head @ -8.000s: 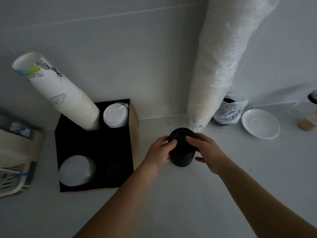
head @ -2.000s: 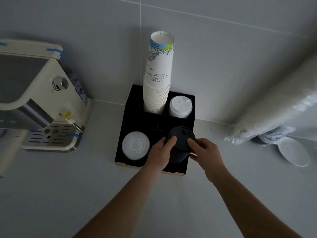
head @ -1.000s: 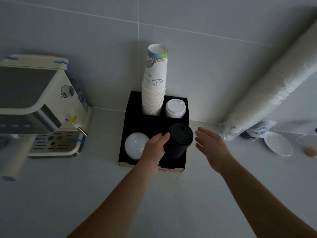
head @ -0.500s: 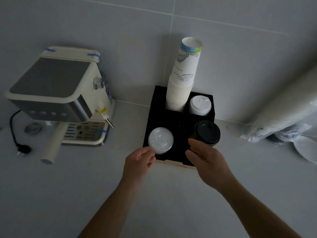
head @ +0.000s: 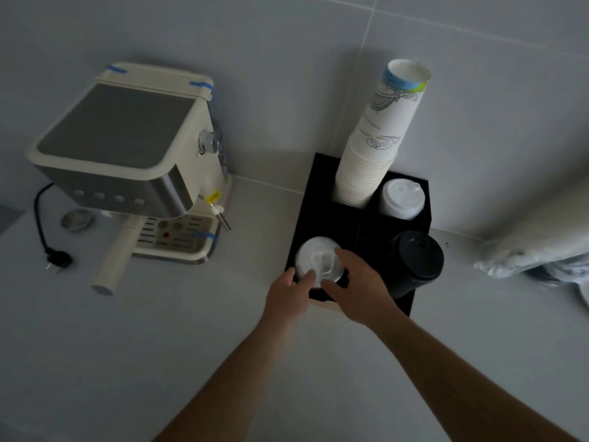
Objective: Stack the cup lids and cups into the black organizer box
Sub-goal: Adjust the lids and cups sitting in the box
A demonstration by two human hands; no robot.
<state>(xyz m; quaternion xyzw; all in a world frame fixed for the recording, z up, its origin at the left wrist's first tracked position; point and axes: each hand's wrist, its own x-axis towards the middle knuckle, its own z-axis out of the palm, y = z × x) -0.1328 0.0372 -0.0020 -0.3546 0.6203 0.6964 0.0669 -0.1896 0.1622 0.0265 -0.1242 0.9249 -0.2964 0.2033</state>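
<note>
- Head view: we see a square black box [head: 322, 173] with four compartments on a pale, smooth counter [head: 159, 346], set against a tiled wall.
- Back-left compartment: a tall, leaning stack of white paper cups [head: 373, 154] with printed line art and a blue-green rim band.
- Back-right compartment: a stack of white domed lids [head: 402, 199], matte plastic.
- Front-right: a stack of black lids [head: 414, 260], round and matte, rising above the box wall.
- Front-left: a stack of clear lids [head: 314, 256], translucent and round.
- Left hand [head: 291, 298]: fingers curled at the near left edge of the clear lids, touching them.
- Right hand [head: 357, 288]: fingers curved over the right side and near edge of the same stack. We cannot tell how firm either grip is.
- Left of the box: a cream espresso machine [head: 127, 167] with steel front, blue tape tabs, and a slotted drip tray; a black cord [head: 43, 224] lies beside it.
- Far right: a crinkled clear plastic sleeve [head: 522, 253], contents unclear.
</note>
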